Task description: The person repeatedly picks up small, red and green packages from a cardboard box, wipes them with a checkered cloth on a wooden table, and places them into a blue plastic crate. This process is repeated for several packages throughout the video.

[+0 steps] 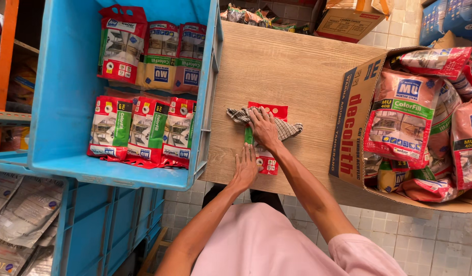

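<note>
R hand [263, 129] flat on checked cloth [286, 128] over red packet [267, 162]; L hand [246, 168] flat on packet, fingers spread

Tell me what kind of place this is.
Probably a shop stockroom or warehouse packing spot: a cardboard box heaped with identical red pouches, a blue crate with more in rows, and both hands wiping one pouch with a checked cloth.
</note>
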